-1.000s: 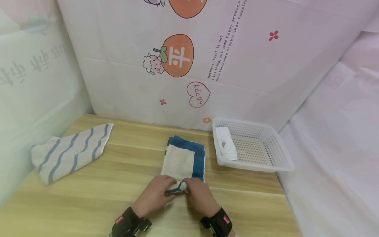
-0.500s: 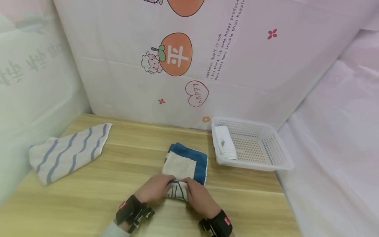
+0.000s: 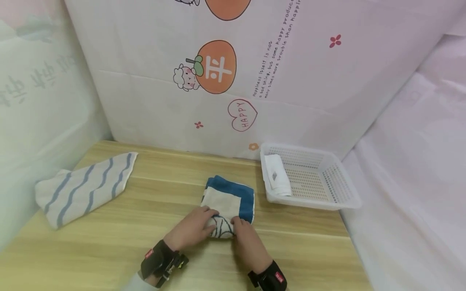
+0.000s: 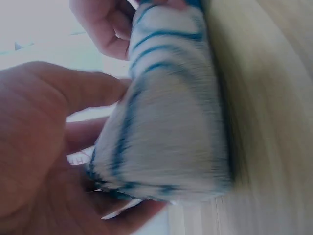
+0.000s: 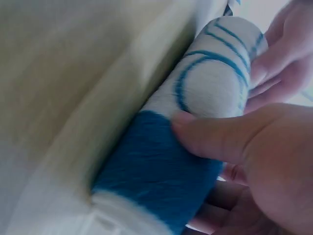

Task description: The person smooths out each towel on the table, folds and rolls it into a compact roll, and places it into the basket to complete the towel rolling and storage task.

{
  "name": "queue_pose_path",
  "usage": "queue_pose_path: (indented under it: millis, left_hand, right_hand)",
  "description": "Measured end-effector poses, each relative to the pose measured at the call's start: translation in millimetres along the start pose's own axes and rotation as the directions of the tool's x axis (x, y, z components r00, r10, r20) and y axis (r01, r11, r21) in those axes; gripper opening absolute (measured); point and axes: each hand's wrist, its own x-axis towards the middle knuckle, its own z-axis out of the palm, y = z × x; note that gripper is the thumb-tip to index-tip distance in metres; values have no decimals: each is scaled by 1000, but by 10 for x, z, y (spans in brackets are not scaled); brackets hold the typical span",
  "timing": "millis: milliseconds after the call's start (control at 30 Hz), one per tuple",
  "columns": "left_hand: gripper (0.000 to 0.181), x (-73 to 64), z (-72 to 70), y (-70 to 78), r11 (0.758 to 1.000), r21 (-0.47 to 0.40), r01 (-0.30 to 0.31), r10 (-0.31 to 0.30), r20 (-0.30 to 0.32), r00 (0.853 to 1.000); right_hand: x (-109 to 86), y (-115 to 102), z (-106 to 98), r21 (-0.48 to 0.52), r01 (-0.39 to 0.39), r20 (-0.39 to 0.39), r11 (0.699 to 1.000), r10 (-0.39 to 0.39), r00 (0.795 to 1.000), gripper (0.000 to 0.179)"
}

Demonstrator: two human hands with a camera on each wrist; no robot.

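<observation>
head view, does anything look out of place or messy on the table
Only the striped cloth at the left of the table: it lies askew with uneven edges, unlike the neat white bundle in the basket. The blue-bordered cloth is just partly rolled. No spill or damage shows.

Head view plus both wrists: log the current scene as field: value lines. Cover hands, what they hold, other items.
left_hand: left hand, gripping the rolled end
right_hand: right hand, gripping the same roll
held_item: blue-and-cream towel, near end rolled, far part flat
surface: wooden table
left_side: blue-striped towel, spread unevenly, apart from the hands
right_side: white basket, perforated
basket_contents: white cloth, along its left wall
</observation>
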Motion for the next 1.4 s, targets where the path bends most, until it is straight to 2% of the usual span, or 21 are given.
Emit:
queue_pose_path:
  millis: [67,167,267,367,467,533,600,667,733,800,867,967,1133,1267,1400]
  left_hand:
    - [45,-33,20,11,998,39,-42,44,-66,997]
    - [56,-55,55,2,995,73,-73,80,-108,991]
    - [55,-40,96,-24,993,108,-52,63,-110,992]
    - [44,-18,95,-39,994,112,-9,19,-91,996]
    - [40,4,68,-63,996,83,16,-11,-61,998]
    - [40,29,46,-82,997,69,26,-23,-45,999]
    - [40,57,36,-105,998,62,34,-32,-38,999]
    - [40,90,27,-121,998,51,37,-35,-34,999]
    - [39,126,25,-134,998,51,47,-45,-37,998]
    - [37,160,19,-142,998,29,62,-61,-38,997]
    - [34,186,12,-144,997,8,79,-79,-40,996]
    - [28,208,6,-140,995,-13,98,-98,-57,994]
    - [24,186,24,-105,994,32,108,-105,-95,990]
    - [30,134,45,-60,987,136,82,-61,-156,986]
    - [44,96,77,-10,969,245,0,50,-196,979]
  right_hand:
    - [31,100,2,53,32,-6,998,-32,999,31]
    - [83,220,-28,139,51,35,989,-57,998,29]
    - [137,289,-78,200,14,123,980,-39,992,27]
    - [168,315,-128,262,-50,201,964,-4,979,25]
    - [160,298,-161,301,-94,205,949,31,978,27]
    - [140,270,-167,266,-77,132,961,43,990,28]
    - [113,232,-166,185,-50,19,981,47,999,28]
    - [80,191,-164,83,-24,-78,996,30,996,34]
    - [54,159,-159,5,-1,-128,1000,2,992,47]
    - [52,148,-144,-32,20,-122,999,-24,992,59]
    - [86,162,-124,-42,28,-94,999,-32,995,63]
    - [196,217,-98,-50,22,-70,998,-26,997,56]
    - [343,285,-106,-43,30,-35,999,-32,999,39]
    - [388,288,-135,-71,64,10,995,-63,998,31]
    - [406,288,-156,-65,68,52,996,-65,997,26]
